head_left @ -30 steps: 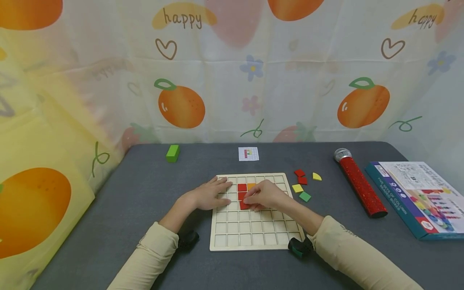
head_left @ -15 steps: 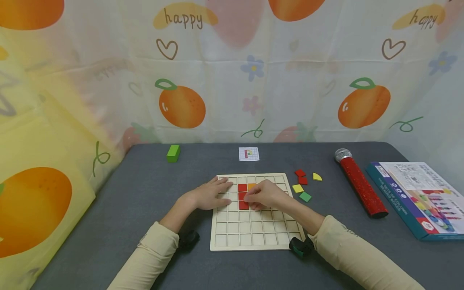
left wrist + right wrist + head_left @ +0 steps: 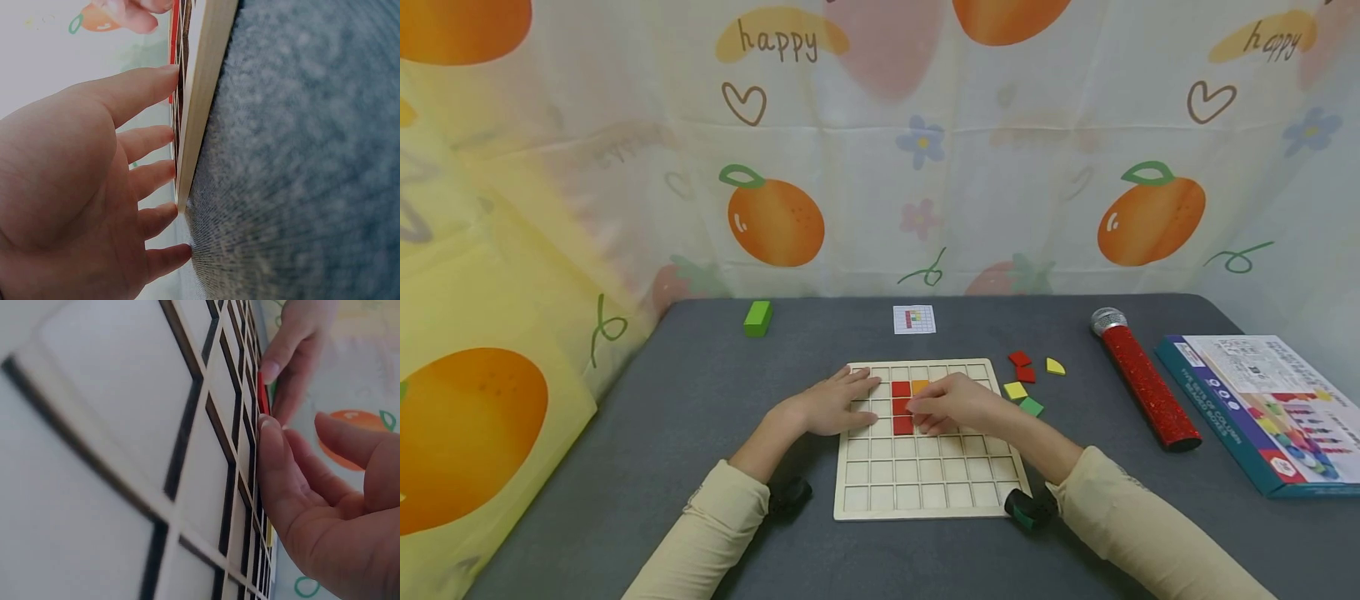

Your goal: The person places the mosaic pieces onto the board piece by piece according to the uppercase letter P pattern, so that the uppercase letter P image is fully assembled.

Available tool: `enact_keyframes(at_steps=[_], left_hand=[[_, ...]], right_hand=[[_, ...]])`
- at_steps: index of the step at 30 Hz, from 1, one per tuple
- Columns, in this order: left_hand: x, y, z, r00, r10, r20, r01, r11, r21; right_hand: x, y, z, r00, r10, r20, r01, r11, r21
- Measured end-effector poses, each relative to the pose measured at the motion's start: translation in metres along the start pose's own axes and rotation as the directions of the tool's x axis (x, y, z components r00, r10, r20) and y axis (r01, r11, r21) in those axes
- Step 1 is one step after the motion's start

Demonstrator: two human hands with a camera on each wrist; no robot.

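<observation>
Shifted slightly rightward since half a second earlier, the person's right forearm in its cream sleeve [image 3: 1150,517] had carried the right hand [image 3: 955,404] a little away from the red pieces. On the dark grey worktop [image 3: 662,417] lay a pale wooden square board [image 3: 925,512] with a raised grid. The left hand [image 3: 827,404] rested on its left side, fingers straight and spread. The right hand was over the board's upper middle, fingers bent but apart, with no piece visible between them; whether a fingertip touched red could not be told.

Beyond the board was a small white printed card [image 3: 914,319]. Three flat red square tiles [image 3: 902,426] stood in a column of compartments, beside an orange square tile [image 3: 919,387]. The lowest red one, askew a second earlier, lay straight, so it seemed seated. Loose red, yellow and green tiles [image 3: 1016,391] remained to the board's right.
</observation>
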State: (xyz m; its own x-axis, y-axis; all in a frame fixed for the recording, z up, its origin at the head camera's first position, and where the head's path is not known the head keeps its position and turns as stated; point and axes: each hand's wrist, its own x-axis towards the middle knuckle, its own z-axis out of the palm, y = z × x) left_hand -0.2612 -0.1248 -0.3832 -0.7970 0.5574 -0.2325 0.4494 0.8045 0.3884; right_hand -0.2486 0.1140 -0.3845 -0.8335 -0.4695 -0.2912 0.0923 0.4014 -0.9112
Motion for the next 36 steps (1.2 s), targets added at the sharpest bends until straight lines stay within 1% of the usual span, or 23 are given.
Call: enact_keyframes(at_steps=[4,7,12,15,19,27,36], left_hand=[[0.0,0.0,0.0,1.0,0.003,0.001,-0.003,1.0,0.003],[0.0,-0.001,0.0,1.0,0.007,0.003,-0.007,1.0,0.007],[0.001,-0.001,-0.001,1.0,0.015,0.01,-0.015,1.0,0.009],[0.001,-0.001,-0.001,1.0,0.018,0.013,-0.018,1.0,0.007],[0.001,-0.002,-0.001,1.0,0.02,0.014,-0.02,1.0,0.003],[0.0,-0.003,0.0,1.0,0.012,0.024,-0.012,1.0,0.003],[0.0,-0.003,0.0,1.0,0.003,0.023,-0.003,1.0,-0.008]], right_hand=[[-0.003,0.003,-0.009,0.998,-0.026,0.057,0.021,0.997,0.079],[-0.004,0.006,-0.018,0.996,-0.041,0.085,0.027,0.986,0.161],[-0.008,0.013,-0.037,0.994,-0.06,0.091,0.033,0.96,0.277],[-0.011,0.015,-0.049,0.994,-0.062,0.086,0.032,0.947,0.32],[-0.016,0.017,-0.062,0.996,-0.061,0.058,0.037,0.936,0.35],[-0.023,0.022,-0.086,0.998,-0.05,-0.036,0.06,0.919,0.391],[-0.029,0.032,-0.108,0.989,-0.033,-0.146,0.083,0.931,0.355]])
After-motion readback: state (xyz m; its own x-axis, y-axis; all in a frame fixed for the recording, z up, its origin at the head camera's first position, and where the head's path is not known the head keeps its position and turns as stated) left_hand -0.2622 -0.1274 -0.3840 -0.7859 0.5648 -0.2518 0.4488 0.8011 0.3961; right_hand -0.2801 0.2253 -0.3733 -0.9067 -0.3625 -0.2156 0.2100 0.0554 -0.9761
